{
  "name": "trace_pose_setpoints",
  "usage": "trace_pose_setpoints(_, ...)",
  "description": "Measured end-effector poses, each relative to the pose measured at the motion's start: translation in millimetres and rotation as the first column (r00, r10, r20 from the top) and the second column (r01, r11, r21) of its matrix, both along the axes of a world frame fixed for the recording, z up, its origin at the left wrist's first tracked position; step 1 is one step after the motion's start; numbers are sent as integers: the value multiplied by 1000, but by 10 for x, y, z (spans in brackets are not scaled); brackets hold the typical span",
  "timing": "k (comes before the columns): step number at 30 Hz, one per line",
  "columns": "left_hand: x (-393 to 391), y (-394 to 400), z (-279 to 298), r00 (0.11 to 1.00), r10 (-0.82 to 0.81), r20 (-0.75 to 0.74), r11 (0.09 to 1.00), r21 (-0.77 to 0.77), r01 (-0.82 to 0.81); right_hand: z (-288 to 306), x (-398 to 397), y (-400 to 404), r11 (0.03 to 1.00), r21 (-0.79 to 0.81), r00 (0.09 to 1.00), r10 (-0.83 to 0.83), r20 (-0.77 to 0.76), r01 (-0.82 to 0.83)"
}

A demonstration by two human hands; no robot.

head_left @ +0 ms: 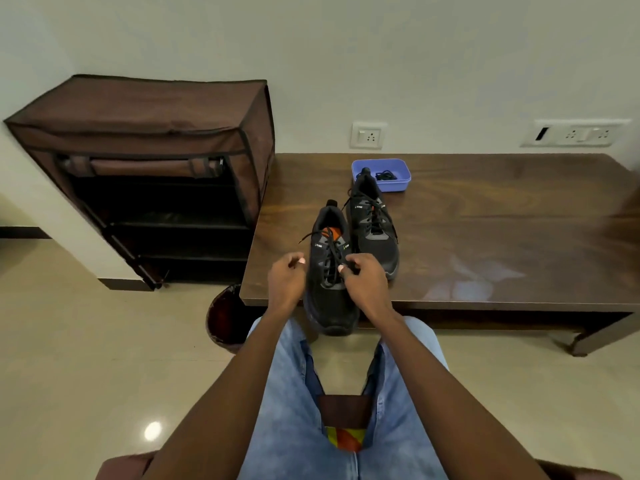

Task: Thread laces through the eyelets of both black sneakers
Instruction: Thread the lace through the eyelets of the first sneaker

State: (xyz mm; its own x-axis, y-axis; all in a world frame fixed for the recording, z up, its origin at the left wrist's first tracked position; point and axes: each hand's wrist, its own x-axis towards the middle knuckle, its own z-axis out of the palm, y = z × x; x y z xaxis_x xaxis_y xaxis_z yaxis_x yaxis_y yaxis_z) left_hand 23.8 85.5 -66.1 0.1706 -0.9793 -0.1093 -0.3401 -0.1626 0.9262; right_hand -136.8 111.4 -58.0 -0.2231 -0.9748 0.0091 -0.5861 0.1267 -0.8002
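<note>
While you sit at the table (485, 237), your right hand (363, 282) pinches the lace (330, 251) of the near sneaker (329, 306) overhanging its edge; your left hand (285, 278) is curled beside it, its grip unclear. Beyond stands the second sneaker (375, 233), then a blue tray (398, 183).

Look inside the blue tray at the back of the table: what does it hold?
The blue tray holds a small dark tangle, apparently cord or spare lace. The far sneaker stands in front of it and covers the tray's near left corner, so anything there cannot be seen.
</note>
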Motion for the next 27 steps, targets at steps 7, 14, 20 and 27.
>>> trace_pose_setpoints(7,-89,-83,24,961,-193,200,981,75,181,-35,55,-46,1000,12,996,3,-93,-2)
trace_pose_setpoints(14,-63,-168,110,916,-233,326,972,62,225,40,-32,-94,998,25,988,-47,-144,51)
trace_pose_setpoints(20,-73,-39,109,885,-279,374,958,37,286,103,-37,-1,996,84,999,-25,-24,27)
trace_pose_setpoints(27,-27,17,298,874,-325,361,944,66,324,314,-113,-32,977,213,946,-42,320,-28)
